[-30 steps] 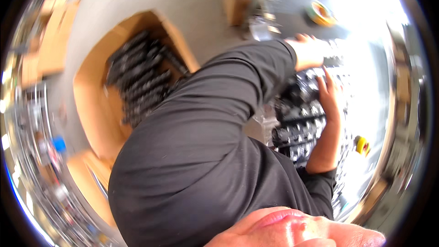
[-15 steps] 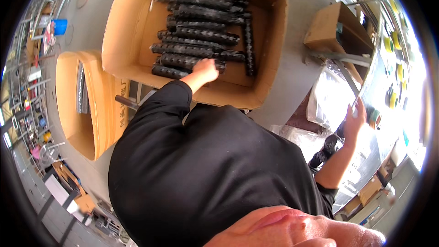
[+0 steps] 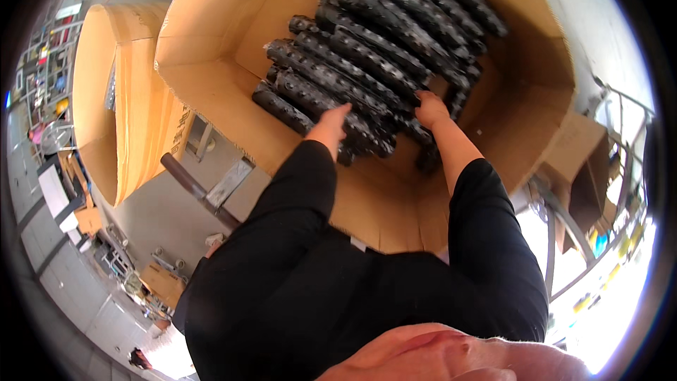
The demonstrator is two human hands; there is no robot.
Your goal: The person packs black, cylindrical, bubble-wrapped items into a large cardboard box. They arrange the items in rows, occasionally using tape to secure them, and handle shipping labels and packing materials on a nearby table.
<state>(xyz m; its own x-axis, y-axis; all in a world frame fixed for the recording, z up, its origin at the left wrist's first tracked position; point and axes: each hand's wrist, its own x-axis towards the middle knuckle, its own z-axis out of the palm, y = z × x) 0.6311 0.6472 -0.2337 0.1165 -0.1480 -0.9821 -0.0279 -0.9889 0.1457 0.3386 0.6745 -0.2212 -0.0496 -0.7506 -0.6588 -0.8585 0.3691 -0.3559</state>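
Several black, perforated, tube-like bundles (image 3: 381, 56), some with a shiny plastic-looking cover, lie side by side in a large open cardboard box (image 3: 204, 92). My left hand (image 3: 330, 127) reaches in over the near bundles, its fingers closed on one of them. My right hand (image 3: 431, 109) is also in the box, fingers bent round the right-hand end of a bundle. The undersides of both grips are hidden. Along the box's right side, another bundle lies crosswise, partly covered by the rest.
A second, narrower open carton (image 3: 134, 99) stands to the left, with something grey inside. Between the cartons a metal bar (image 3: 187, 176) sticks out. To the right are another cardboard box (image 3: 578, 162) and a metal frame (image 3: 564, 219). At lower left a person (image 3: 166, 353) is partly visible.
My right hand has left the table at the right and come into the box. My left hand stays among the bundles. The view has turned, bringing the box nearer.
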